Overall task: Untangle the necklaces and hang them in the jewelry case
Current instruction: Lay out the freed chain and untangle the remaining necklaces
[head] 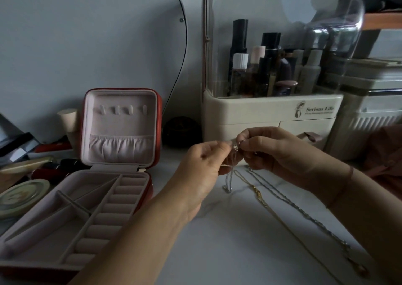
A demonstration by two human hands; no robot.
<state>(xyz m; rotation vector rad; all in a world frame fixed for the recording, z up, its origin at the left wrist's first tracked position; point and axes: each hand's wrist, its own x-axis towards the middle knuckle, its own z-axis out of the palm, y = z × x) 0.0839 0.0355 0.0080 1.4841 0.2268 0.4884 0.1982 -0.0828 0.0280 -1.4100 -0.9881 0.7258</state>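
Both forearms are seen reaching in from the near edge of the surface, and the left hand (202, 165) and right hand (278, 154) are held fingertip to fingertip above its middle. A thin silver necklace (228, 180) is pinched between the thumb and fingers of each hand, with its loop hanging down towards the surface; whether it touches cannot be told.

The task is judged to be at an early stage. No necklace is hung yet: the hooks (121, 109) in the upright lid of the open jewelry case (87, 208), set at the left edge, are bare. A gold necklace (258, 194) and a second silver chain (304, 213) are laid out side by side, running towards the near right corner. Whether they are crossed at their far ends cannot be made out.

White marbled stone is shown as the surface (228, 241). A cosmetics organizer (272, 110) full of bottles is placed along the far edge, just behind the hands. A round tin (21, 195) and a paper cup (68, 118) are crowded at the left. A pale wall (87, 34) is seen behind, dimly lit.
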